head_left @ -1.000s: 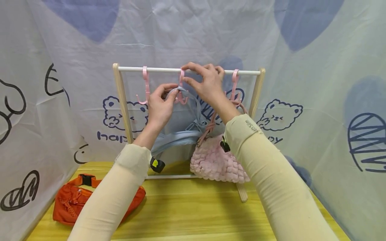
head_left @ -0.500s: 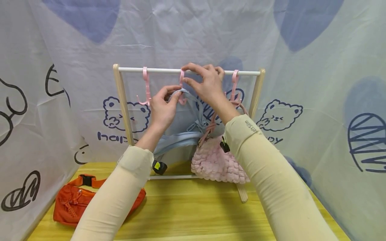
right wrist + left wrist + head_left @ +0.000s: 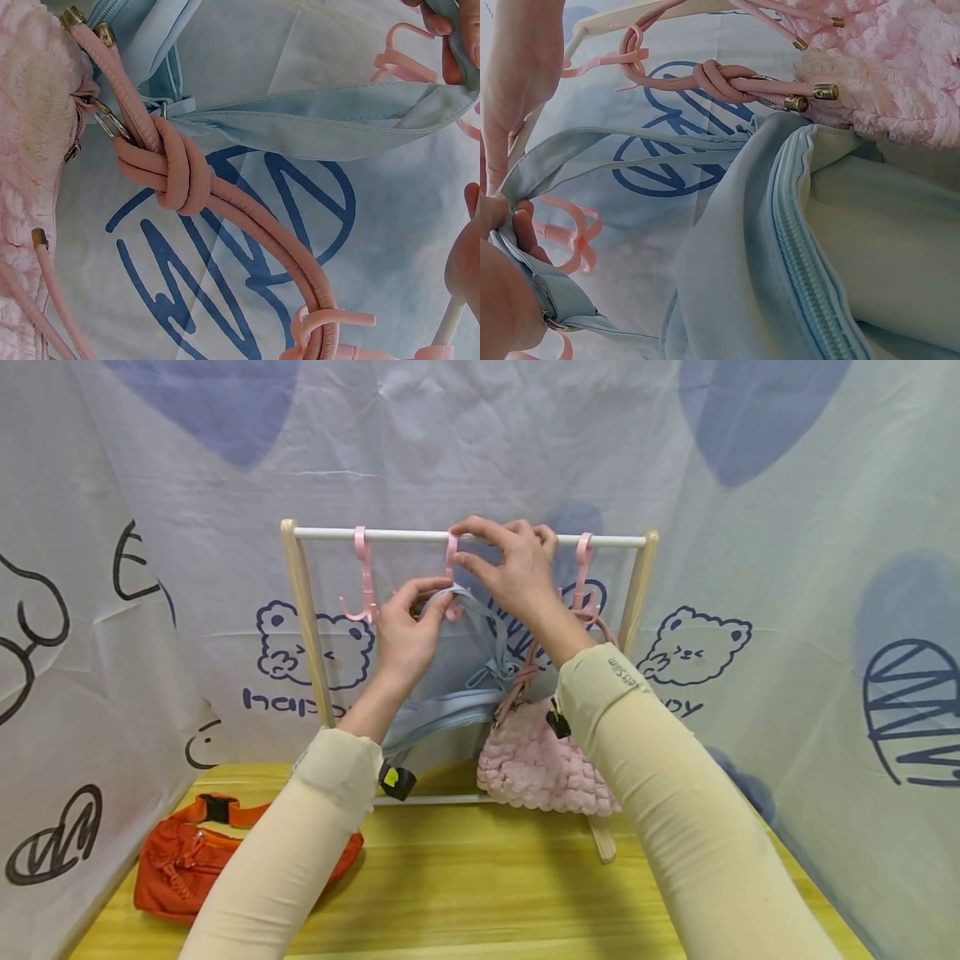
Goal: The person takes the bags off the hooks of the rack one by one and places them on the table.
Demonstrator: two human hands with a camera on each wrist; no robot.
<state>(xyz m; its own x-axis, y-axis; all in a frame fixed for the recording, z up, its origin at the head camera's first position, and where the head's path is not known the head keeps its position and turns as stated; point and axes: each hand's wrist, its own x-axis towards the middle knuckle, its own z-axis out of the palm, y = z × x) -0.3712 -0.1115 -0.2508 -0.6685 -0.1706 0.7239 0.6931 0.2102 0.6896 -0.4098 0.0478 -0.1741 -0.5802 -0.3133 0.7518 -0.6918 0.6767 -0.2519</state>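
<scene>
In the head view my left hand [image 3: 407, 631] pinches the strap of a light blue zippered bag [image 3: 450, 708] between thumb and fingers. The raised strap [image 3: 570, 150] forms a loop at the middle pink hook [image 3: 452, 550]; whether it sits on a prong is hidden by my fingers. My right hand [image 3: 517, 567] holds that hook's upper stem between thumb and index finger, just under the rail. Below the hands hangs the blue bag's body, its zipper [image 3: 799, 240] facing the left wrist camera. The hook's lower prongs [image 3: 577, 234] show beside the strap.
A wooden rack with a white rail [image 3: 408, 535] stands on the wood-grain table [image 3: 450, 893]. On its right hook [image 3: 583, 568] hangs a puffy pink bag [image 3: 536, 768] by a knotted cord [image 3: 184, 169]. The left hook [image 3: 363, 577] bears nothing. An orange waist bag [image 3: 176, 868] lies front left.
My left hand has shifted slightly right and down with the strap, and the blue bag moved a little right with it. My right hand keeps its place on the hook.
</scene>
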